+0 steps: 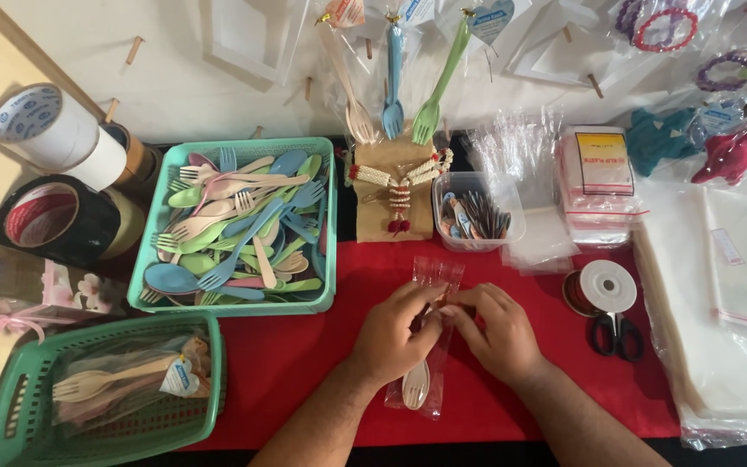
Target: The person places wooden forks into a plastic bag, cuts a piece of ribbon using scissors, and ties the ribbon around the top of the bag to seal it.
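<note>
Red surface [304,363]: left hand [391,333] and right hand [499,333], fingers pinched on clear sleeve [430,346] holding 1 fork [416,385]. Judged light, slippery, crinkly; grip the neck.
</note>
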